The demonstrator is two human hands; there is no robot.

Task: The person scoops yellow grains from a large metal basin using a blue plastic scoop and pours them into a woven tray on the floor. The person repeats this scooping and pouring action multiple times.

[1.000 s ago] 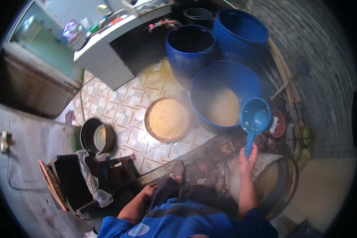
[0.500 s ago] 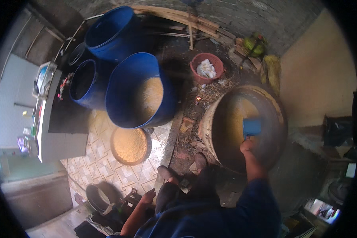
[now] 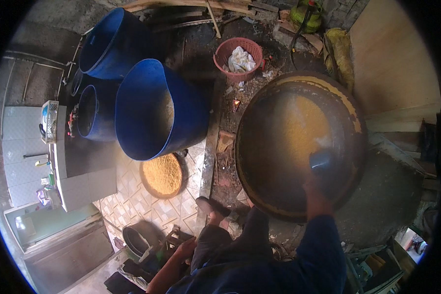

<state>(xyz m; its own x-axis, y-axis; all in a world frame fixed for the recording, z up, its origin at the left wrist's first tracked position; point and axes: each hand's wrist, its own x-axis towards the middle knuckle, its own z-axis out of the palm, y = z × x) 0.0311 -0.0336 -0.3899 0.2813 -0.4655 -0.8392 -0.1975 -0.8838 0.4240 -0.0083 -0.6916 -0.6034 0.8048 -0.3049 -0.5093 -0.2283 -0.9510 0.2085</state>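
While steam blurs it, the right hand (image 3: 314,188) grips a blue scoop (image 3: 322,160) in the big pan (image 3: 259,142).
Left hand (image 3: 186,247) (grip unclear, can't tell) rests by the knee.

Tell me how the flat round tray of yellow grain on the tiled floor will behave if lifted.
The flat round tray of yellow grain is filled nearly to its low rim, so it probably feels heavy for its size. Tilting it would likely spill loose grain. Lying flat on the tiled floor, it seems unlikely to roll.

right hand (image 3: 314,188): blurred, grip unclear
scoop (image 3: 322,159): smeared by steam, handle hidden
left hand (image 3: 186,247): at 7 o'clock, fingers hidden
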